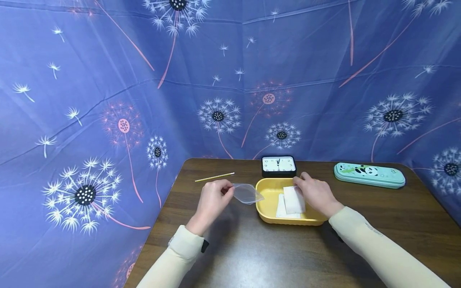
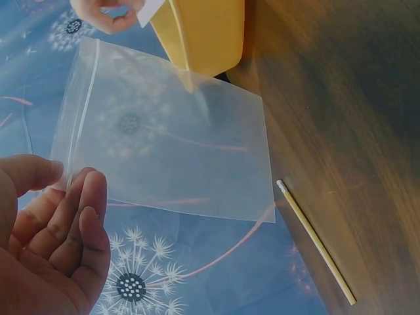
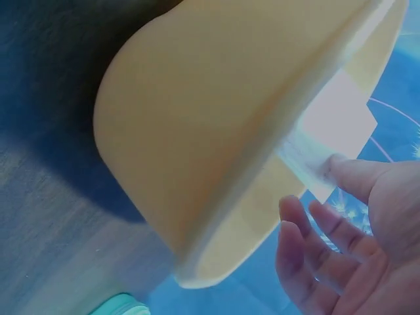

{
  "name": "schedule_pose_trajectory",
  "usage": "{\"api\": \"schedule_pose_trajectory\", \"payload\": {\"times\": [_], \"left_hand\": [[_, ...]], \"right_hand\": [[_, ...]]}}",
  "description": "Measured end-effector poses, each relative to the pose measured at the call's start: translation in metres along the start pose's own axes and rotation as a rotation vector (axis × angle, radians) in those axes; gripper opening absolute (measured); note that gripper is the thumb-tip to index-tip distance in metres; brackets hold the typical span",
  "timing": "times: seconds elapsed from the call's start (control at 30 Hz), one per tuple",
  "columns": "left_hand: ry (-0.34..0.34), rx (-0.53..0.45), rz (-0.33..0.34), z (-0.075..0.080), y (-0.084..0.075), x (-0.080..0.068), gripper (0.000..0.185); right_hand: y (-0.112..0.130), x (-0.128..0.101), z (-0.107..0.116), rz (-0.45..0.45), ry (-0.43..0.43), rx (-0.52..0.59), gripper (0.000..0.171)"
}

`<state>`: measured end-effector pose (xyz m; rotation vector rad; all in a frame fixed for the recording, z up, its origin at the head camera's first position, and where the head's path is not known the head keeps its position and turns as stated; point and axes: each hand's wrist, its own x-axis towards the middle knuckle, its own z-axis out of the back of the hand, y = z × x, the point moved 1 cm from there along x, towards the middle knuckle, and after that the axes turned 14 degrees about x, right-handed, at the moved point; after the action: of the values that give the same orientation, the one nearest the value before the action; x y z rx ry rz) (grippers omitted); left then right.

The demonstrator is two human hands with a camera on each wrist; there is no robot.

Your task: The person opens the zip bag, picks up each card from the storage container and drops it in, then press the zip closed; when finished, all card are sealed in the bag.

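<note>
My left hand (image 1: 215,199) pinches a clear zip bag (image 1: 247,193) by its zip edge, left of the yellow basin (image 1: 266,216). In the left wrist view the bag (image 2: 177,138) hangs flat and see-through between thumb and fingers, with nothing visible inside. Over the basin's right part, my right hand (image 1: 317,194) holds a white rectangular piece (image 1: 294,200), perhaps paper or cloth, at its upper corner. Another white piece (image 1: 281,208) lies partly behind it in the basin. The right wrist view shows the thumb on the held white piece (image 3: 338,121).
Behind the basin stands a black-framed clock (image 1: 278,166). A yellow pencil (image 1: 214,177) lies on the brown table (image 1: 230,244) at the back left. To the back right is a mint panda pencil case (image 1: 369,175). Blue dandelion-print cloth (image 1: 317,80) hangs behind the table.
</note>
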<state>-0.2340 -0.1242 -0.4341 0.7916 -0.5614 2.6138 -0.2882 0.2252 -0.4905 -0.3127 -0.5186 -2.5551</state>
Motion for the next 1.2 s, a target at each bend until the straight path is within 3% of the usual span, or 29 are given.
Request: {"api": "schedule_pose_trajectory", "payload": {"times": [0.2, 0.5, 0.93, 1.2], "left_hand": [[-0.001, 0.007, 0.004, 0.001, 0.001, 0.001, 0.009], [-0.003, 0.008, 0.010, 0.002, 0.000, 0.003, 0.008], [-0.035, 0.010, 0.005, 0.001, -0.001, 0.009, 0.008], [-0.033, 0.005, 0.008, 0.000, 0.000, 0.011, 0.010]], "right_hand": [[0.008, -0.004, 0.011, 0.084, -0.086, 0.021, 0.017], [0.032, -0.006, 0.034, 0.115, -0.142, 0.056, 0.012], [0.080, 0.003, 0.069, 0.310, -0.364, 0.104, 0.004], [0.109, 0.004, 0.082, 0.399, -0.450, 0.221, 0.006]]}}
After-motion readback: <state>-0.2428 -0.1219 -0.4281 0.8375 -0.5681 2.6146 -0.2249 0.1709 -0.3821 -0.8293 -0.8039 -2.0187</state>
